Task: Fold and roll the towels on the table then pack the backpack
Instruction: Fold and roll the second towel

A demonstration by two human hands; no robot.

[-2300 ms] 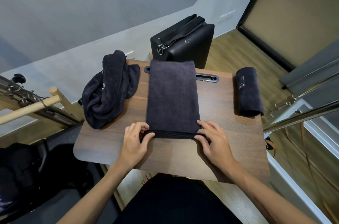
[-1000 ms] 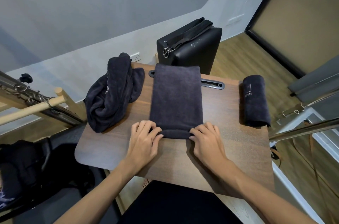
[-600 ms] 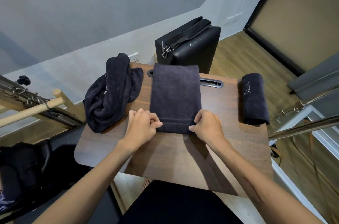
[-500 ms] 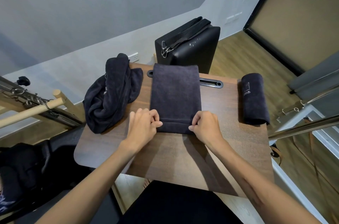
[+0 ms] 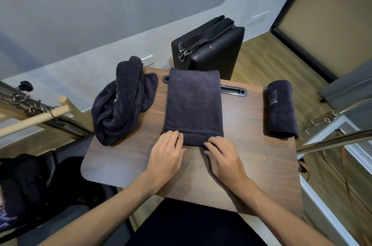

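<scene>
A dark folded towel (image 5: pixel 193 104) lies lengthwise in the middle of the wooden table (image 5: pixel 124 161), its near end turned into a small roll. My left hand (image 5: pixel 165 157) rests on the roll's left part and my right hand (image 5: pixel 225 159) on its right part, fingers fairly straight and pressing on the cloth. At the table's right edge lies a finished rolled towel (image 5: pixel 281 109). A crumpled dark towel (image 5: pixel 120 104) is heaped at the left. A dark bag-like mass (image 5: pixel 30 185) sits low on the left, beside the table.
A black padded case (image 5: pixel 211 52) with a strap stands just behind the table. A black slot handle (image 5: pixel 233 90) is set in the tabletop's far side. A wooden pole (image 5: pixel 34 119) and metal frame flank the left, a metal bar (image 5: pixel 332 141) the right.
The roll at the towel's near end has grown and travelled away from me. Both hands followed it, then flattened from curled fingers to straighter ones lying on the roll.
</scene>
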